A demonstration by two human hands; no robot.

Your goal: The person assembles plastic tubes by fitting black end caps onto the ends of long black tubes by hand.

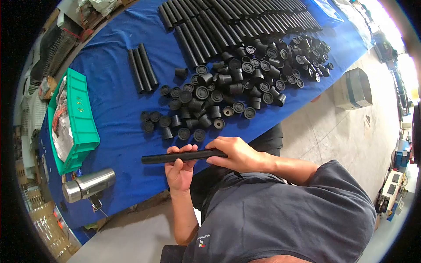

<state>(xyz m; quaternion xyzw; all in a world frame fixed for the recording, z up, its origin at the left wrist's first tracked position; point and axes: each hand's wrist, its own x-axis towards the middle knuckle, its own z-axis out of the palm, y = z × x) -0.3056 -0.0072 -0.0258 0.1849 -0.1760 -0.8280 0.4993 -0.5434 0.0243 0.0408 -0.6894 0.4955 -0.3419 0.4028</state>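
Note:
I hold a black tube (153,159) level in front of my body, just above the near edge of the blue-covered table. My left hand (179,173) is closed round its middle, palm up, with the thumb on the near side. My right hand (237,155) grips the right end from above, and its fingers hide that end. Just beyond the tube lies a heap of short black rubber caps (202,93), some with the ringed base up, others on their sides.
Rows of black tubes (210,35) lie at the back, with three tubes (142,70) apart at the left. A green crate (83,114) and a steel flask (96,182) stand at the left edge. A cardboard box (355,90) is on the floor at right.

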